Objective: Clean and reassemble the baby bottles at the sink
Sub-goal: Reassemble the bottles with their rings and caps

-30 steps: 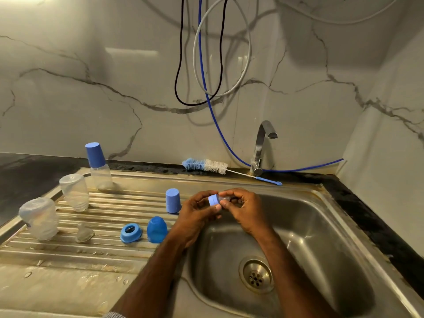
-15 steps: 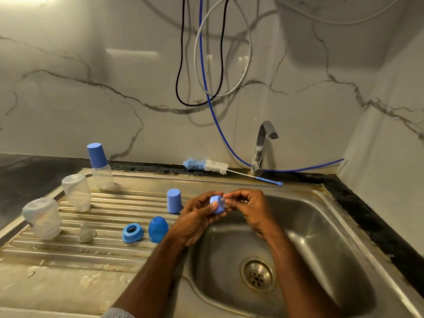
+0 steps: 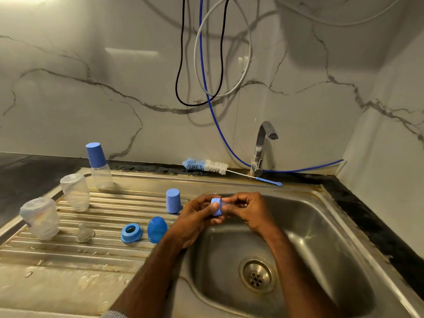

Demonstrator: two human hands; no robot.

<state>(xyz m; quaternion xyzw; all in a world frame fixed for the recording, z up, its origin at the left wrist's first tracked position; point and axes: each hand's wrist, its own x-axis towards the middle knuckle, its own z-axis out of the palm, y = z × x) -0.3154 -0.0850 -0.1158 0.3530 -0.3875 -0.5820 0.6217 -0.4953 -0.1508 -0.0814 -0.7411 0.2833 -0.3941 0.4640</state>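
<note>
Two hands meet in the middle of the frame, over the sink (image 3: 321,226). The left hand (image 3: 197,219) pinches a blue ring (image 3: 216,207). The right hand (image 3: 250,212) pinches a clear teat (image 3: 227,204) stuck in it.

The sink (image 3: 344,237) is showing brushed, dully shining steel, its ribbed drainboard (image 3: 91,226) looking stained and wet. At nine o'clock, clear plastic bottles (image 3: 75,191) are looking cloudy; blue plastic caps (image 3: 173,200) are looking matt. The wall (image 3: 91,88) is gleaming like polished marble.
</note>
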